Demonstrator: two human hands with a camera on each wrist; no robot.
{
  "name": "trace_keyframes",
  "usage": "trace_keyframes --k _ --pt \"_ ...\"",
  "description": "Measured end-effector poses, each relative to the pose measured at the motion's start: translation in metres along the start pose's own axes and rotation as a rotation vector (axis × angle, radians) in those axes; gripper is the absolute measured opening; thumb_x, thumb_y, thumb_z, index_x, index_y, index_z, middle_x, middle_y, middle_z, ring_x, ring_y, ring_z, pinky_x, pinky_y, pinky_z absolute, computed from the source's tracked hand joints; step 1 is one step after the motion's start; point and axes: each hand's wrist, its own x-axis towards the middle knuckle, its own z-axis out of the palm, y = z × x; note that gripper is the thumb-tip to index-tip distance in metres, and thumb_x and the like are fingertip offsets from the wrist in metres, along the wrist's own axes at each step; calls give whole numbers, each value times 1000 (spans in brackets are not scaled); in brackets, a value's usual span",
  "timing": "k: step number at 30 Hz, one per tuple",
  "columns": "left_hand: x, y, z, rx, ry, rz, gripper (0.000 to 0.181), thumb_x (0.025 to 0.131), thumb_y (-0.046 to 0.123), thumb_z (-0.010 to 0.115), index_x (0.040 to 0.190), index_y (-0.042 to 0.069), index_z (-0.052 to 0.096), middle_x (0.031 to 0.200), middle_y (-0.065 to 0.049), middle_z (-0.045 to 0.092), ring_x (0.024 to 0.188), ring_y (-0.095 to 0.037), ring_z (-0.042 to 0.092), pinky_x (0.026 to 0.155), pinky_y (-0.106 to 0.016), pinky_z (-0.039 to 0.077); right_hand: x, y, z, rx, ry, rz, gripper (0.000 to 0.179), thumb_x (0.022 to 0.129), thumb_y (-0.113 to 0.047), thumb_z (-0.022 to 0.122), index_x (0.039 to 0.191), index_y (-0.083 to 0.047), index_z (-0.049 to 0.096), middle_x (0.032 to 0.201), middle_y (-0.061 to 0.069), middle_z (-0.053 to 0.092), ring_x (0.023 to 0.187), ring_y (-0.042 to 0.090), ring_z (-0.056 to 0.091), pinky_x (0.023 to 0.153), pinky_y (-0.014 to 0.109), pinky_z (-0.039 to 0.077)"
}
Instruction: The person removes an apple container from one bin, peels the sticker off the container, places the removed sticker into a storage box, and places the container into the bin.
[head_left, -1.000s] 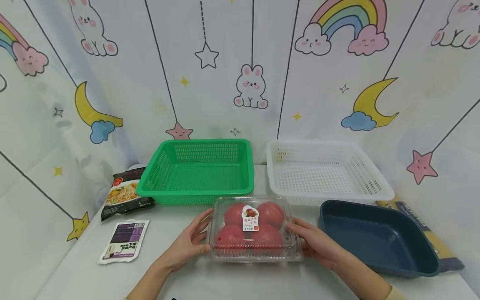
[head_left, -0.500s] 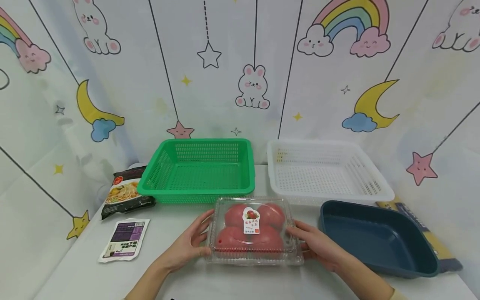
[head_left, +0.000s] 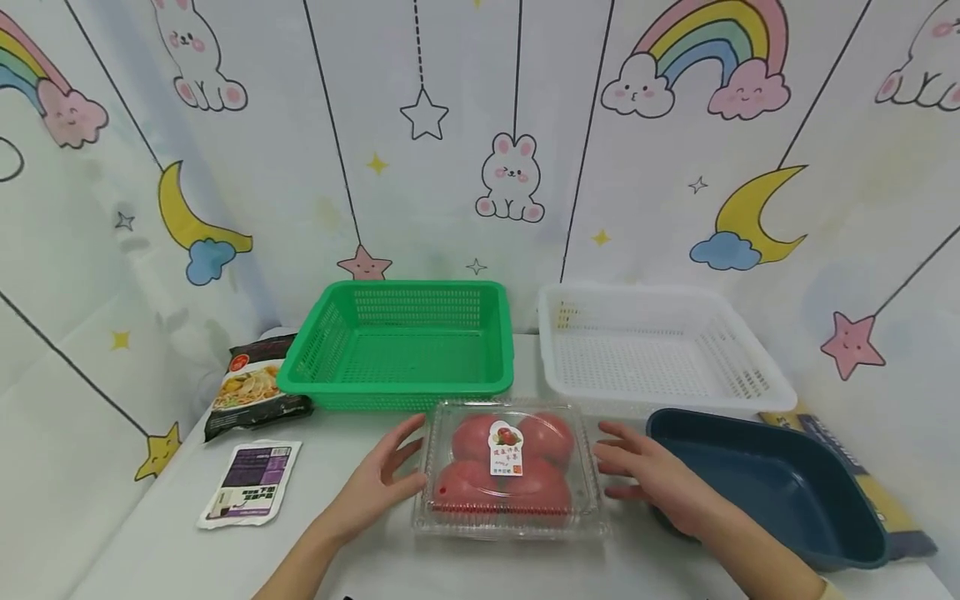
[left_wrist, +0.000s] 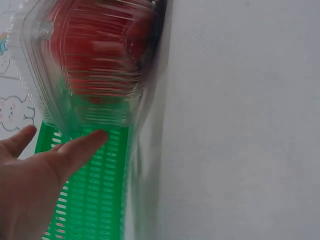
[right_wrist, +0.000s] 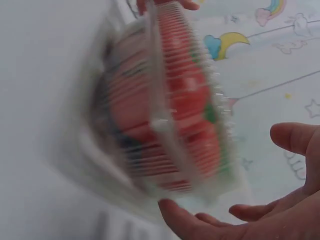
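Observation:
A clear plastic clamshell box (head_left: 513, 521) of several red round fruits (head_left: 476, 483) sits on the white table, a white label (head_left: 506, 448) on its lid. My left hand (head_left: 375, 487) is at its left side, fingers spread and thumb tip close to the wall. On the other side my right hand (head_left: 660, 479) stands apart from the box with a visible gap. In the left wrist view the thumb and a finger of the left hand (left_wrist: 37, 175) are spread below the box. The right wrist view shows the right hand (right_wrist: 270, 215) with loose fingers, beside the blurred box (right_wrist: 165, 120).
A green basket (head_left: 397, 389) and a white basket (head_left: 667, 397) stand behind the box. A dark blue tub (head_left: 772, 492) is on the right, partly covering a yellow-and-blue packet (head_left: 892, 508). At left lie a black food packet (head_left: 251, 396) and a purple-and-white packet (head_left: 251, 483).
Both hands have let go of the clamshell box. The right hand has drawn away to the right, and the left hand has eased slightly off its side. The box stays in place.

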Motion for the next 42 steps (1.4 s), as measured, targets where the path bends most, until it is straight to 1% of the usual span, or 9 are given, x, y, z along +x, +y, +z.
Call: trace_keyframes --k 4,7,9,13,18,23,28,35,42 --pt "7 6 6 173 101 122 75 93 5 72 157 5 32 162 -21 25 146 -43 26 111 -44 38 -2 -18 -9 -41 40 -102 71 104 -29 57 158 0 21 154 30 33 136 41 42 101 47 51" --pt "12 8 10 311 148 217 72 90 7 76 152 4 40 157 -24 33 143 -42 31 109 -52 38 1 -34 -8 -65 64 -165 70 103 -30 60 157 -3 25 152 26 37 135 38 44 104 45 49" --pt "15 9 13 383 164 243 70 89 11 77 151 5 44 156 -23 35 143 -39 34 109 -56 37 5 -43 -6 -85 63 -202 70 101 -31 62 156 -5 28 150 24 40 132 36 47 104 44 48" --pt "18 9 17 481 164 235 69 89 21 79 150 13 48 157 -18 36 143 -36 35 108 -60 38 17 -53 3 -103 31 -249 68 99 -30 65 154 -6 33 146 23 44 129 35 50 104 48 48" --pt "19 10 20 506 156 205 69 88 28 80 149 22 50 158 -15 36 143 -36 36 107 -62 39 37 -55 15 -81 -33 -256 62 98 -26 66 150 -3 39 138 21 52 122 37 56 103 51 48" --pt "20 11 21 516 152 185 70 85 33 82 147 22 52 159 -15 34 143 -39 35 106 -62 40 52 -55 26 -126 -100 -258 56 96 -26 68 143 -3 48 129 19 59 115 34 61 99 50 52" --pt "19 11 22 454 136 160 72 82 29 85 146 19 54 160 -15 31 143 -42 33 104 -63 42 65 -53 39 -198 -158 -270 51 96 -25 69 136 1 53 117 17 66 104 30 65 92 44 56" --pt "16 13 25 381 125 95 73 82 26 86 146 12 54 163 -13 26 144 -45 29 103 -68 40 71 -50 50 -405 -170 -339 41 94 -24 71 128 -2 63 106 2 67 97 20 62 84 35 56" --pt "16 14 26 390 153 48 71 80 27 87 143 13 57 163 -10 28 145 -41 30 106 -61 41 74 -56 56 -590 -213 -426 36 92 -24 76 122 -6 66 103 -2 66 90 17 61 78 30 55"
